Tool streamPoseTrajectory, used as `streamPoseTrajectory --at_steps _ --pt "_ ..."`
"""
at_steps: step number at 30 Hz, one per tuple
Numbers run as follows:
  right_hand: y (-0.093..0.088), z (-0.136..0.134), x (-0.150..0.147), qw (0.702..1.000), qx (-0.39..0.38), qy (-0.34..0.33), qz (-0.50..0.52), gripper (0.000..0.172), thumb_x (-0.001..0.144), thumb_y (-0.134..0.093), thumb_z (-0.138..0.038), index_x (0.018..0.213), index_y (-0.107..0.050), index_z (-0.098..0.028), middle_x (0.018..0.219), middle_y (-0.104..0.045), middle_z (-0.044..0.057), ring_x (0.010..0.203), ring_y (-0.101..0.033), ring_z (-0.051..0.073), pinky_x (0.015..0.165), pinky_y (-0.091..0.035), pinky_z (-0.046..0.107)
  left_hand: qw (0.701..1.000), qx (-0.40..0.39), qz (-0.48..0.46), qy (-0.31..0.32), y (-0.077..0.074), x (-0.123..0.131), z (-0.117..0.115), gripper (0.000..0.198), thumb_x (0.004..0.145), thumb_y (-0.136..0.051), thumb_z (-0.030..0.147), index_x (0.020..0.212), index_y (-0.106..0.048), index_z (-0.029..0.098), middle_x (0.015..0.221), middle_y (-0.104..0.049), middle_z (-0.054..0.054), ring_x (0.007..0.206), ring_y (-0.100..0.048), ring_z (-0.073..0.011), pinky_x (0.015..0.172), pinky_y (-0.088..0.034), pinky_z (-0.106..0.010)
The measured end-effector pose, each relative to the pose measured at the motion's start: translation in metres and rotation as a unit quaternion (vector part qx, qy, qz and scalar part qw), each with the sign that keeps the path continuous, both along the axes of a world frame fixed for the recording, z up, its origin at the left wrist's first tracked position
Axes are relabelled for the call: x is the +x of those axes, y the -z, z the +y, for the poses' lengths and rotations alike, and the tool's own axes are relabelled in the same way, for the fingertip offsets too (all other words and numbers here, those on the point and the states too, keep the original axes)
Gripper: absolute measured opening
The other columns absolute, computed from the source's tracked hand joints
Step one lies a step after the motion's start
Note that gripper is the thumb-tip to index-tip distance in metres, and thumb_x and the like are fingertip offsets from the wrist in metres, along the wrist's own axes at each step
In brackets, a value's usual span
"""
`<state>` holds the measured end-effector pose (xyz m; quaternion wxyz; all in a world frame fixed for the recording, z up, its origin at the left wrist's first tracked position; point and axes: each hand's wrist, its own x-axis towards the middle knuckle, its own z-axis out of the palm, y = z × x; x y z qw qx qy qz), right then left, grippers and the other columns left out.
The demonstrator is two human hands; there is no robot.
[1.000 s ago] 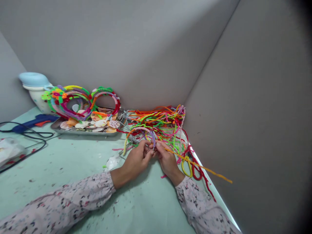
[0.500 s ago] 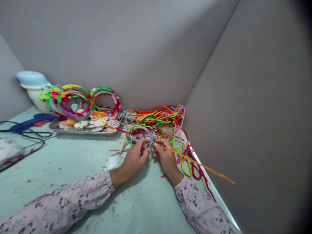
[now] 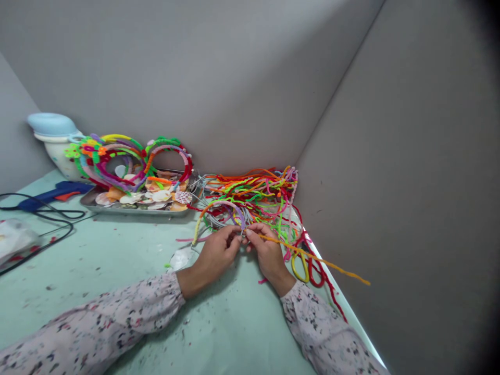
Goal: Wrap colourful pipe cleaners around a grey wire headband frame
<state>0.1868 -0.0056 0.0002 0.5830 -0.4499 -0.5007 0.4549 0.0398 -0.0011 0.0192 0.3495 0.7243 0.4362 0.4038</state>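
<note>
My left hand [image 3: 217, 252] pinches one end of a headband [image 3: 225, 204] partly wrapped in yellow, orange, pink and purple fuzzy stem. The band arches up and away, its yellow end resting to the left of that hand. Close against it, my right hand [image 3: 267, 257] is closed on an orange pipe cleaner [image 3: 327, 263], whose long free end slants out to the right past the table edge. The fingertips of both hands nearly meet at the purple end of the band. Exactly where the orange stem meets the band is hidden by the fingers.
Behind my hands lies a heap of coloured pipe cleaners [image 3: 253, 190]. Scissors [image 3: 300, 266] with a yellow handle lie at the right edge. A metal tray [image 3: 136, 210] of shells holds finished headbands [image 3: 117, 148]. Left are a blue glue gun [image 3: 47, 195], cords and a lidded cup [image 3: 54, 140].
The orange pipe cleaner's free end has drawn in slightly to the left and up. Both hands stay in nearly the same place, fingers still together at the band.
</note>
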Motion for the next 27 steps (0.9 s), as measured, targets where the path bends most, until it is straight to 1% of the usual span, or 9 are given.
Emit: streamPoseTrajectory --at_steps 5,8,13,18,24,27 --pt "0.0013 0.0010 0.0001 1.000 -0.006 -0.009 0.011 0.017 0.079 -0.065 -0.034 0.089 -0.061 -0.020 0.070 -0.065 -0.001 0.062 -0.060 0.012 0.053 -0.049 0.022 1.000 0.019 -0.009 -0.010 -0.0003 0.0000 -0.0006 0.024 0.085 -0.048 0.019 0.099 -0.067 0.016 0.095 -0.070 -0.007 0.085 -0.063 -0.0191 0.078 -0.049 -0.032" --pt "-0.0003 -0.0005 -0.0005 1.000 -0.005 -0.011 0.010 0.017 0.079 -0.066 -0.033 0.089 -0.060 -0.020 0.073 -0.064 -0.001 0.064 -0.060 0.012 0.055 -0.049 0.023 1.000 0.012 -0.016 -0.012 -0.0004 0.0003 -0.0007 0.023 0.085 -0.048 0.020 0.099 -0.067 0.016 0.094 -0.070 -0.007 0.084 -0.063 -0.0189 0.077 -0.050 -0.032" --pt "-0.0050 -0.0042 -0.0012 1.000 -0.003 -0.007 -0.014 0.018 0.078 -0.066 -0.033 0.090 -0.060 -0.021 0.072 -0.062 -0.002 0.060 -0.056 0.011 0.055 -0.048 0.023 0.999 0.005 -0.025 -0.030 0.0006 0.0011 0.0001 0.021 0.085 -0.051 0.021 0.097 -0.067 0.015 0.092 -0.070 -0.007 0.082 -0.064 -0.0183 0.076 -0.050 -0.031" --pt "-0.0048 -0.0043 -0.0001 0.999 -0.003 0.004 -0.033 0.016 0.081 -0.062 -0.033 0.090 -0.060 -0.021 0.068 -0.060 -0.002 0.060 -0.055 0.012 0.057 -0.046 0.024 0.999 -0.011 -0.043 -0.027 0.0029 0.0014 0.0010 0.020 0.084 -0.051 0.023 0.096 -0.066 0.016 0.090 -0.070 -0.006 0.079 -0.063 -0.0173 0.072 -0.050 -0.029" --pt "-0.0054 -0.0030 -0.0018 0.998 -0.030 0.028 -0.051 0.019 0.079 -0.064 -0.037 0.086 -0.060 -0.020 0.060 -0.058 -0.004 0.053 -0.053 0.012 0.051 -0.043 0.023 0.997 -0.033 -0.063 -0.020 0.0065 0.0015 0.0034 0.021 0.084 -0.052 0.026 0.096 -0.065 0.016 0.085 -0.069 -0.005 0.073 -0.062 -0.0163 0.064 -0.048 -0.027" --pt "-0.0058 -0.0022 -0.0025 0.998 -0.033 0.035 -0.051 0.020 0.078 -0.065 -0.038 0.085 -0.060 -0.019 0.059 -0.058 -0.004 0.052 -0.054 0.012 0.049 -0.042 0.023 0.995 -0.056 -0.083 -0.013 0.0092 0.0017 0.0042 0.025 0.084 -0.052 0.028 0.103 -0.063 0.016 0.082 -0.068 -0.004 0.067 -0.060 -0.0151 0.058 -0.046 -0.025"
